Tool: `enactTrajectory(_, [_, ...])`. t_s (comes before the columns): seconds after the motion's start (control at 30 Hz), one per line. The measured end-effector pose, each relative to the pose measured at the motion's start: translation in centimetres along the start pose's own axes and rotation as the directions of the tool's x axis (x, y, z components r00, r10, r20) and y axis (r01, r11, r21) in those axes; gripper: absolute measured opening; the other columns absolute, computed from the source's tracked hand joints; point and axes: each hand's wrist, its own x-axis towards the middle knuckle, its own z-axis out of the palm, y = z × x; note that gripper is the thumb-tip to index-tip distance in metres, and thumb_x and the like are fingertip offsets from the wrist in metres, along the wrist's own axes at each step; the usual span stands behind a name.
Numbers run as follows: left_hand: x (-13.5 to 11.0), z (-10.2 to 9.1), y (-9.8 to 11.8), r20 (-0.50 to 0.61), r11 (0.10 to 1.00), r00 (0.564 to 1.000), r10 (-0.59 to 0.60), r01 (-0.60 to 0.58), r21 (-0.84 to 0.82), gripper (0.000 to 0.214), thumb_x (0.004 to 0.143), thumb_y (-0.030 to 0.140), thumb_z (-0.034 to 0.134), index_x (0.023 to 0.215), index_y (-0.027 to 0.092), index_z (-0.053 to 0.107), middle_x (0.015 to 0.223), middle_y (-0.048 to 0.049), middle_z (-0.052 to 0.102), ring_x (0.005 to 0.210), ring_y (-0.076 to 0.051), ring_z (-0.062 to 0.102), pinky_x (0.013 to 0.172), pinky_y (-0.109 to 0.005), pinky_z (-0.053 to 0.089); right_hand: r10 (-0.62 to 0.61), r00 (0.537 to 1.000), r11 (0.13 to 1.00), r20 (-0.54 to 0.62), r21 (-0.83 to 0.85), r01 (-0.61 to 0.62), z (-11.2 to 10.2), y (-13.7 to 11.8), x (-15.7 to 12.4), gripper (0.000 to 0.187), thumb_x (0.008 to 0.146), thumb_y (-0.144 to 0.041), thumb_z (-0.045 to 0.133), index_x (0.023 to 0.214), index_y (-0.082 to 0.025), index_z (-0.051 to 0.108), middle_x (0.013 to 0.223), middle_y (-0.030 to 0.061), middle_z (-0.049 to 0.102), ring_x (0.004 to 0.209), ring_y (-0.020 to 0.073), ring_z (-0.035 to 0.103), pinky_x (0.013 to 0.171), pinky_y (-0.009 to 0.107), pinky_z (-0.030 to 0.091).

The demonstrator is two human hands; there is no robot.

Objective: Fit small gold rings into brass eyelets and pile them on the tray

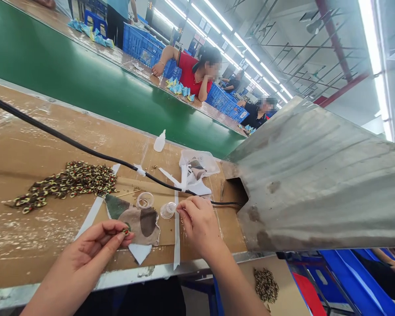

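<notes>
My left hand [97, 243] pinches a small red-and-green bead piece [126, 231] between thumb and fingertips, just left of a stained cloth scrap [141, 221] on the cardboard-covered bench [26, 149]. My right hand [199, 221] is closed in a pinch beside a small clear cap [168, 210]; what it holds is too small to make out. A second clear cap [145, 200] lies just beyond. A heap of matching bead pieces [69, 182] lies to the left.
A black cable [85, 149] crosses the bench into a big grey metal housing [316, 175] on the right. A glue bottle [159, 141] and a clear tray [200, 162] stand behind. Beyond runs a green conveyor belt [69, 74], with other people seated across it.
</notes>
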Motion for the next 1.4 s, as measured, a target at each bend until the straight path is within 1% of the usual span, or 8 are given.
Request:
enactTrajectory(0.17, [1.2,-1.0,-2.0,0.068,0.999,0.996,0.052,-0.052,0.002,0.063,0.054,0.055,0.079,0.099,0.019,0.053,0.09,-0.0032,0.071,0.088,-0.013,0.067,0.082,-0.01,0.049,-0.099,0.994,0.988,0.04,-0.114,0.103,0.1,0.3,1.2,0.008,0.088,-0.017,0.055,0.081,-0.016,0.058,0.082,-0.0009,0.057,0.078,0.0108,0.045,0.077,0.026,0.026])
enactTrajectory(0.23, [1.5,-1.1,-2.3,0.075,0.997,0.995,0.073,-0.072,-0.007,0.059,0.056,0.051,0.079,0.098,0.02,0.054,0.089,-0.0025,0.071,0.089,-0.013,0.067,0.083,-0.01,0.049,-0.148,0.989,0.975,0.033,-0.161,0.151,0.1,0.3,1.4,0.01,0.087,-0.017,0.055,0.078,-0.016,0.058,0.08,-0.0005,0.057,0.077,0.0116,0.044,0.076,0.027,0.025])
enactTrajectory(0.5, [0.9,-0.8,-1.3,0.039,0.998,0.998,0.058,-0.058,0.015,0.063,0.05,0.056,0.08,0.095,0.019,0.054,0.086,-0.0043,0.071,0.085,-0.016,0.068,0.081,-0.013,0.051,-0.169,0.979,0.959,0.112,-0.21,0.19,0.4,0.7,1.7,0.013,0.09,-0.019,0.051,0.078,-0.016,0.057,0.079,0.0,0.056,0.076,0.0128,0.042,0.077,0.029,0.024])
enactTrajectory(0.73, [1.0,-0.9,-1.7,0.041,0.998,0.998,0.05,-0.051,0.029,0.069,0.05,0.058,0.079,0.1,0.018,0.053,0.089,-0.0068,0.071,0.089,-0.016,0.067,0.082,-0.012,0.05,-0.175,0.975,0.956,0.135,-0.213,0.201,0.5,0.7,1.8,0.012,0.089,-0.018,0.052,0.078,-0.017,0.056,0.079,0.0004,0.057,0.075,0.0133,0.041,0.077,0.029,0.023])
enactTrajectory(0.97, [0.8,-1.0,-1.6,0.057,0.998,0.997,0.048,-0.05,0.026,0.064,0.051,0.056,0.08,0.098,0.02,0.054,0.088,-0.0032,0.071,0.089,-0.014,0.067,0.081,-0.01,0.049,-0.191,0.975,0.956,0.111,-0.205,0.211,0.2,0.6,1.9,0.013,0.089,-0.017,0.052,0.077,-0.016,0.056,0.078,-0.0002,0.056,0.075,0.0129,0.041,0.078,0.029,0.024])
enactTrajectory(1.13, [0.1,-0.1,0.1,0.005,1.0,1.0,0.008,-0.008,0.022,0.078,0.038,0.062,0.081,0.096,0.016,0.054,0.084,-0.007,0.071,0.083,-0.015,0.067,0.076,-0.011,0.051,-0.16,0.986,0.971,0.044,-0.172,0.165,0.0,0.4,1.7,0.012,0.09,-0.019,0.052,0.08,-0.016,0.058,0.08,-0.0004,0.057,0.077,0.0115,0.044,0.077,0.027,0.025])
enactTrajectory(1.23, [-0.1,0.3,0.7,-0.014,1.0,1.0,0.007,-0.007,0.016,0.08,0.034,0.063,0.081,0.094,0.016,0.055,0.083,-0.0062,0.07,0.081,-0.016,0.068,0.076,-0.013,0.052,-0.162,0.985,0.97,0.062,-0.175,0.17,0.1,0.5,1.6,0.014,0.09,-0.019,0.052,0.078,-0.016,0.057,0.079,-0.0001,0.056,0.077,0.0118,0.044,0.077,0.027,0.024])
enactTrajectory(1.4, [0.0,0.0,0.4,-0.006,0.999,1.0,0.025,-0.025,0.028,0.078,0.038,0.062,0.081,0.095,0.017,0.055,0.084,-0.0058,0.07,0.083,-0.017,0.068,0.079,-0.014,0.052,-0.185,0.975,0.959,0.123,-0.197,0.206,0.4,0.8,1.5,0.013,0.088,-0.017,0.053,0.076,-0.016,0.056,0.077,0.0004,0.055,0.074,0.0132,0.04,0.077,0.029,0.024])
